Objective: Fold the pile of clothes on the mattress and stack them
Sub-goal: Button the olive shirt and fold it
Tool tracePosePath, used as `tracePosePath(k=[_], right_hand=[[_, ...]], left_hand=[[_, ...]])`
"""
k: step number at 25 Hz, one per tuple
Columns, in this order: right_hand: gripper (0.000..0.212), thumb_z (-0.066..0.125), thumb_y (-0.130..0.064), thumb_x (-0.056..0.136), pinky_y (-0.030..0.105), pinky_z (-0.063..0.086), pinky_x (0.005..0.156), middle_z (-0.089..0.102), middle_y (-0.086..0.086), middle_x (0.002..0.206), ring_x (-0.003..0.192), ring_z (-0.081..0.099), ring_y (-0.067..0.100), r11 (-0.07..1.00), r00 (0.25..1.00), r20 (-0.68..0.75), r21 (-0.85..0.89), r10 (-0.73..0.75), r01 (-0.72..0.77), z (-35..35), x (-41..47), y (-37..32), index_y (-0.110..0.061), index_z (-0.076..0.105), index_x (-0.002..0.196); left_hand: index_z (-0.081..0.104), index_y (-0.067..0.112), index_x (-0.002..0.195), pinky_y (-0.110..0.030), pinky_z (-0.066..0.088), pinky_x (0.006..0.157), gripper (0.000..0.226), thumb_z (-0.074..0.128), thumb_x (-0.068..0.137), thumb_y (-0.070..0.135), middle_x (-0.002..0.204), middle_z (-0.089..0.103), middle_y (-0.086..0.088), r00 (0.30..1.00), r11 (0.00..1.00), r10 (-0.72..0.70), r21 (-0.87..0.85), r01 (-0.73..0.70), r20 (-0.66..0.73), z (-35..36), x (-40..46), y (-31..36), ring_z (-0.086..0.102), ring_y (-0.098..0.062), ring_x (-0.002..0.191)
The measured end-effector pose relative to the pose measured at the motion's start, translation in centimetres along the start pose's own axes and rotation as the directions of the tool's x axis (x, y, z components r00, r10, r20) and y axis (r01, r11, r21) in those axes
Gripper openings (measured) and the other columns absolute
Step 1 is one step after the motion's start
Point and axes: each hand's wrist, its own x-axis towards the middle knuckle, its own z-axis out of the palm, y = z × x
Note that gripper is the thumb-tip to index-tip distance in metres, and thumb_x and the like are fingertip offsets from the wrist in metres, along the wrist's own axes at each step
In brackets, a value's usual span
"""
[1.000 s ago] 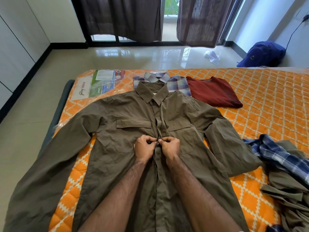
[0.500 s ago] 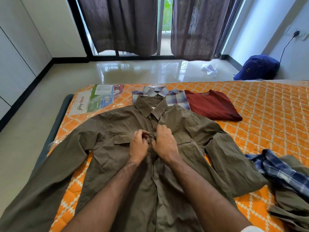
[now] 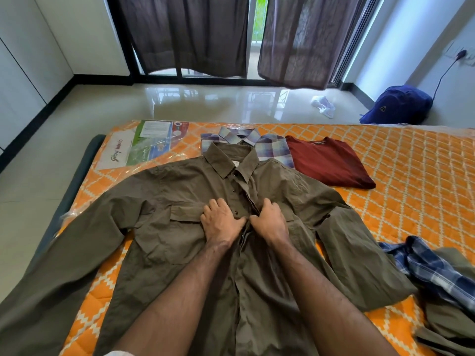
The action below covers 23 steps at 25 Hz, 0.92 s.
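Note:
An olive long-sleeved shirt (image 3: 180, 253) lies front-up on the orange quilted mattress (image 3: 411, 176), sleeves spread to both sides. My left hand (image 3: 221, 222) and my right hand (image 3: 270, 222) meet at its button placket at chest-pocket height. Each hand's fingers curl into the fabric and grip an edge of the placket. Behind the collar lies a folded pale plaid shirt (image 3: 272, 147), with a folded dark red tee (image 3: 326, 160) to its right. A blue plaid shirt (image 3: 424, 268) and another olive garment (image 3: 449, 325) lie crumpled at the right.
The mattress label under plastic wrap (image 3: 144, 147) covers the far left corner. On the tiled floor beyond are a white cloth (image 3: 323, 106) and a blue backpack (image 3: 401, 104) by the wall. Dark curtains (image 3: 185, 34) hang at the glass door.
Both hands have moved up the placket from mid-chest toward the collar. They still hold the fabric. The view has tilted up a little.

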Motion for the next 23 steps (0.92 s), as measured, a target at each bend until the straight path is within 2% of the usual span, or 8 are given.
tracePosePath(k=[3,5,8,10,13,18,20,23], right_hand=[[0.023,0.058,-0.023,0.082,0.038,0.054,0.089,0.066,0.011,0.110,0.101,0.065,0.032,0.969,0.992,0.035,0.213,0.124,-0.128,0.4,0.4,0.4,-0.014,0.059,0.104],[0.013,0.057,-0.015,0.081,0.032,0.055,0.069,0.071,0.008,0.096,0.081,0.068,0.027,0.914,0.976,0.082,0.341,0.203,-0.219,0.0,1.0,0.7,-0.019,0.063,0.091],[0.023,0.057,0.005,0.081,0.020,0.039,0.040,0.066,0.008,0.074,0.049,0.053,0.015,0.779,0.948,0.180,0.540,0.261,-0.317,-0.5,1.4,1.3,-0.012,0.068,0.091],[0.024,0.059,0.014,0.083,0.017,0.035,0.034,0.064,0.009,0.070,0.038,0.049,0.008,0.685,0.948,0.221,0.656,0.229,-0.318,-0.6,1.2,1.6,-0.007,0.067,0.088],[0.022,0.065,0.015,0.085,0.024,0.051,0.052,0.070,0.011,0.076,0.054,0.061,0.013,0.596,0.968,0.206,0.763,0.141,-0.249,-0.5,0.6,0.9,-0.007,0.069,0.085],[0.021,0.076,0.003,0.077,0.040,0.061,0.083,0.076,0.003,0.077,0.076,0.072,0.019,0.698,0.988,0.065,0.701,0.142,-0.146,1.8,0.9,-0.9,-0.019,0.073,0.078],[0.018,0.077,-0.001,0.073,0.045,0.061,0.085,0.077,0.003,0.076,0.080,0.075,0.023,0.684,0.982,0.038,0.713,0.184,-0.155,3.0,0.7,-1.0,-0.019,0.075,0.073],[0.021,0.076,0.001,0.074,0.041,0.062,0.082,0.077,0.003,0.076,0.079,0.075,0.022,0.639,0.973,0.011,0.752,0.232,-0.161,4.0,0.1,-1.5,-0.020,0.074,0.071]], left_hand=[[0.048,0.012,0.123,-0.041,0.042,0.099,0.063,0.067,0.085,0.059,0.129,0.050,-0.009,1.000,0.999,0.003,0.036,-0.003,0.005,0.1,0.3,0.0,0.048,-0.029,0.122],[0.055,0.012,0.123,-0.040,0.041,0.100,0.057,0.067,0.087,0.055,0.129,0.053,-0.009,1.000,0.999,-0.001,0.051,0.001,0.004,0.0,0.6,-0.1,0.049,-0.028,0.122],[0.066,0.019,0.116,-0.041,0.041,0.098,0.047,0.068,0.086,0.055,0.124,0.059,-0.005,1.000,0.998,-0.006,0.058,0.006,0.007,0.1,0.9,-0.3,0.052,-0.026,0.118],[0.070,0.024,0.107,-0.040,0.041,0.096,0.037,0.070,0.085,0.053,0.118,0.063,-0.002,0.999,0.999,-0.044,-0.025,0.044,0.001,-0.1,0.9,-0.4,0.054,-0.025,0.116],[0.069,0.025,0.094,-0.039,0.038,0.094,0.021,0.072,0.084,0.044,0.105,0.071,0.003,0.993,0.979,-0.120,-0.168,0.115,-0.018,-0.5,0.8,-0.6,0.059,-0.024,0.110],[0.069,0.027,0.085,-0.036,0.030,0.085,0.006,0.069,0.084,0.033,0.090,0.074,0.008,0.987,0.926,-0.160,-0.349,0.146,-0.009,-0.5,0.3,-1.3,0.065,-0.020,0.098],[0.072,0.026,0.087,-0.034,0.027,0.082,0.011,0.071,0.084,0.036,0.089,0.074,0.010,0.987,0.903,-0.164,-0.403,0.148,-0.005,-0.5,0.0,-1.6,0.066,-0.017,0.097],[0.072,0.025,0.084,-0.032,0.027,0.080,0.016,0.073,0.083,0.041,0.085,0.074,0.009,0.986,0.885,-0.169,-0.441,0.150,-0.005,-0.4,-0.2,-2.0,0.066,-0.016,0.095]])
